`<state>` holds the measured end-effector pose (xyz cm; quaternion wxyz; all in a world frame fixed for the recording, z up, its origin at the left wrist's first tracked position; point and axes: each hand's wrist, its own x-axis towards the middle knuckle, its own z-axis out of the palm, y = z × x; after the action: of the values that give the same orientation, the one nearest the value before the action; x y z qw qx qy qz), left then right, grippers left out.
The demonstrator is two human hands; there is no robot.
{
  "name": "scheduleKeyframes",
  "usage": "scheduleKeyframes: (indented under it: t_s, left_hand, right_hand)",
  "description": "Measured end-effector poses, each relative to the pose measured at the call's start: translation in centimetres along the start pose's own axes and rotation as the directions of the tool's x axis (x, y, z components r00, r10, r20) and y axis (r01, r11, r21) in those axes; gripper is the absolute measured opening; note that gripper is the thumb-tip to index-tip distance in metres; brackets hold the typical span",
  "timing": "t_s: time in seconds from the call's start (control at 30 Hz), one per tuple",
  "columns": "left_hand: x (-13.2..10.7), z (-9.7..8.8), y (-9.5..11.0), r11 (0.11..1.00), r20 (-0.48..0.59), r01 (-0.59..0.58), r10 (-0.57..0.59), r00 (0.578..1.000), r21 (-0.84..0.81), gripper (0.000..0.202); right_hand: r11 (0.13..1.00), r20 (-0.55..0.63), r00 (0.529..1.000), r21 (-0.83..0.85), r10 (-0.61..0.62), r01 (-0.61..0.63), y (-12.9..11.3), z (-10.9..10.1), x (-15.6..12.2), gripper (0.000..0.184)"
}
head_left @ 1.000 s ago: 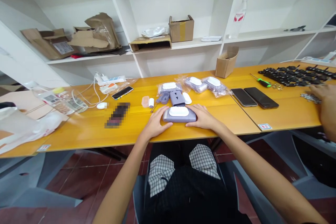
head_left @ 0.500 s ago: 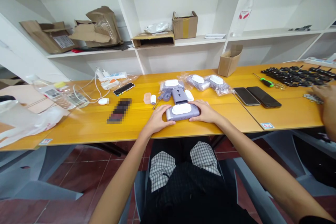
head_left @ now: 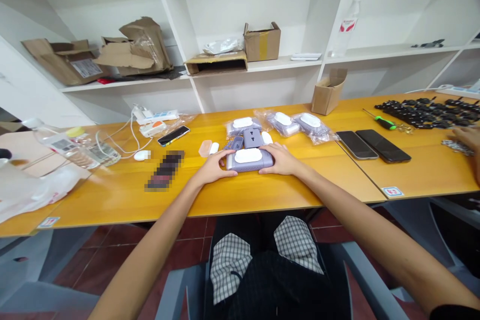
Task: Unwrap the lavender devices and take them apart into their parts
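My left hand (head_left: 215, 167) and my right hand (head_left: 282, 159) grip the two ends of a lavender rounded case with a white oval pad on top (head_left: 248, 158). It lies level at the table surface; whether it touches the wood I cannot tell. Right behind it stands a purple plug adapter with socket holes (head_left: 252, 137). A small open purple container (head_left: 237, 143) sits left of the adapter, and a white rounded piece (head_left: 266, 138) sits on its right. Farther back, similar lavender cases lie in clear plastic, one on the left (head_left: 243, 124), others to the right (head_left: 282, 120).
Left are a peach-coloured piece (head_left: 205, 148), a phone (head_left: 173, 136), white cables and a plastic bottle (head_left: 80, 142). Two dark phones (head_left: 382, 145), a green screwdriver (head_left: 385, 122) and many black parts (head_left: 423, 111) lie right. Another person's hand (head_left: 468, 136) is at the right edge.
Both hands and the lavender case have shifted slightly left and away from the table's front edge. The camera view has tilted a little. The other person's hand shows less at the right edge.
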<state>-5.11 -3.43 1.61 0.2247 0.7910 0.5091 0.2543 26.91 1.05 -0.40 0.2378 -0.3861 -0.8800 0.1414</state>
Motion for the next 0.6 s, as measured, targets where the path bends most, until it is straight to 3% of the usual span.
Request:
scheduleKeyframes:
  t_s: [0.17,0.3,0.6]
  left_hand:
    - [1.6,-0.1,-0.6,0.999,-0.012,-0.033,0.033,0.999,0.016,0.085]
    - [2.4,-0.3,-1.0,1.0,-0.008,0.005,-0.005,1.0,0.005,0.088]
    - [3.5,-1.2,-1.4,0.999,-0.039,0.006,-0.008,0.999,-0.039,0.088]
  right_hand:
    - [1.0,-0.019,1.0,-0.002,-0.004,0.004,1.4,0.3,1.4,0.091]
    - [1.0,-0.028,0.999,0.005,-0.018,0.018,2.2,0.5,2.1,0.092]
    - [0.999,-0.033,0.999,-0.036,0.019,-0.02,1.6,0.7,3.1,0.09]
